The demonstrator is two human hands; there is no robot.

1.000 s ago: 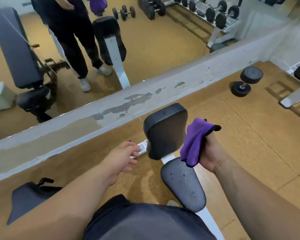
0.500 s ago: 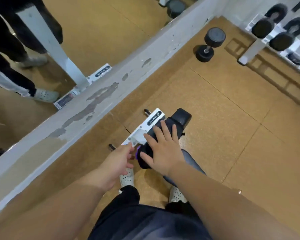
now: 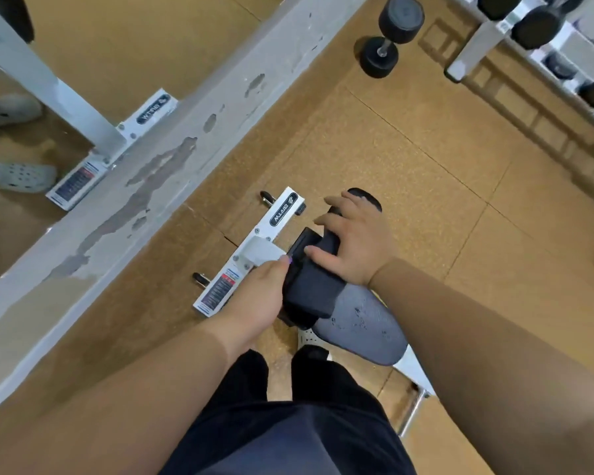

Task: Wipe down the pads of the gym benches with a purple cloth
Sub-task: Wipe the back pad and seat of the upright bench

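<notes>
Cork-brown floor (image 3: 408,173) – white bench base (image 3: 251,250) near mirror ledge, black dumbbell (image 3: 390,36) well apart by rack foot (image 3: 474,49).

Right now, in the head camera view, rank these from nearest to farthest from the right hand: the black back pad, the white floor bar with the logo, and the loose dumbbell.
1. Black back pad: under the right hand.
2. White floor bar: just left, on the floor.
3. Dumbbell: far up, near the wall.

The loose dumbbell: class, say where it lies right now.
In the head view the dumbbell lies on the floor at top, right of centre, between the grey ledge under the mirror and the white rack.
</notes>
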